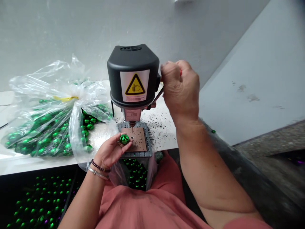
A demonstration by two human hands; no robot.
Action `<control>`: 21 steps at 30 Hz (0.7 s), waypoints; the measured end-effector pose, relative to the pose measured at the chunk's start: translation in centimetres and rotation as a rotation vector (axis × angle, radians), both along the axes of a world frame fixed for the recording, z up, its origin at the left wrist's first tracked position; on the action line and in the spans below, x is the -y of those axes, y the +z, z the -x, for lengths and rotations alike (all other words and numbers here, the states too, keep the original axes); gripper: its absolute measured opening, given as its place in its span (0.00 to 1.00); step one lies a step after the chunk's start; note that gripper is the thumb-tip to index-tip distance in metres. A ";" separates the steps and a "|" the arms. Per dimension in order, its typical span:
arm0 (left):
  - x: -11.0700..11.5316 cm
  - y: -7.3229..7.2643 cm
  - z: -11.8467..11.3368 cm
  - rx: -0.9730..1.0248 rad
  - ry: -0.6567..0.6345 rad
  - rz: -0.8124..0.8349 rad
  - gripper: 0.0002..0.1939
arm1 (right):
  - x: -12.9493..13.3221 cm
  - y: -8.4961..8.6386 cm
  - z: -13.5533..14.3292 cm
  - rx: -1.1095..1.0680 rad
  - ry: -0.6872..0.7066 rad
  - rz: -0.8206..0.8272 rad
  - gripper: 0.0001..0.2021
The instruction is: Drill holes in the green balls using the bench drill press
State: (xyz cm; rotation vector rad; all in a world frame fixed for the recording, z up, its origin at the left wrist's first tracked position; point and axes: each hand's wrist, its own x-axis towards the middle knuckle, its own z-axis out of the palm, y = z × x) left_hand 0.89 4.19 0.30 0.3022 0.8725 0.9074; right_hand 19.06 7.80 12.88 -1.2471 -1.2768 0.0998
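Between the thumb and fingers of my left hand (111, 151) is a shiny green ball (124, 139), held over the left side of a brown board (140, 143). That board lies on the metal base of a small black drill press (133, 63), and a dark hole shows in it. The drill bit (132, 129) points down just above the board, apart from the ball. Up at the machine's right side, my right hand (181, 89) is wrapped round the feed lever (159, 94); a bit of red shows by its fingers.
A clear plastic bag (54, 127) full of green balls, with a yellow tie, lies left on the white table (95, 133). Dark shavings (159, 127) litter the tabletop. More green balls sit in a dark container (43, 197) lower left and in a bag (135, 173) below the press.
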 end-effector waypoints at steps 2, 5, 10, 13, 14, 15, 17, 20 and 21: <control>0.1 0.0 0.0 0.017 -0.007 0.004 0.07 | -1.1 0.5 -0.3 -0.006 0.016 0.051 0.16; 0.3 -0.2 -0.2 0.011 0.023 0.004 0.04 | -2.2 0.7 -0.5 -0.022 0.025 0.089 0.15; 0.2 -1.1 -0.3 -0.154 0.041 -0.095 0.03 | -2.3 0.5 -0.4 -0.047 0.034 0.098 0.15; -0.1 -1.4 -0.7 -0.376 0.017 -0.251 0.14 | -2.2 0.5 -0.4 -0.072 0.045 0.092 0.15; -0.3 -1.5 -0.8 -0.451 0.013 -0.296 0.17 | -2.2 0.5 -0.4 -0.071 0.049 0.079 0.16; -0.4 -1.5 -1.0 -0.513 0.011 -0.331 0.20 | -2.2 0.5 -0.4 -0.070 0.049 0.064 0.16; -0.7 -1.5 -1.3 -0.595 -0.003 -0.381 0.23 | -2.1 0.5 -0.4 -0.055 0.039 0.042 0.18; -1.2 -2.0 -1.5 -0.711 -0.062 -0.410 0.24 | -2.0 0.6 -0.4 -0.027 0.006 0.045 0.18; -1.3 -2.2 -1.5 -0.767 -0.080 -0.412 0.24 | -2.0 0.6 -0.4 -0.019 -0.002 0.052 0.18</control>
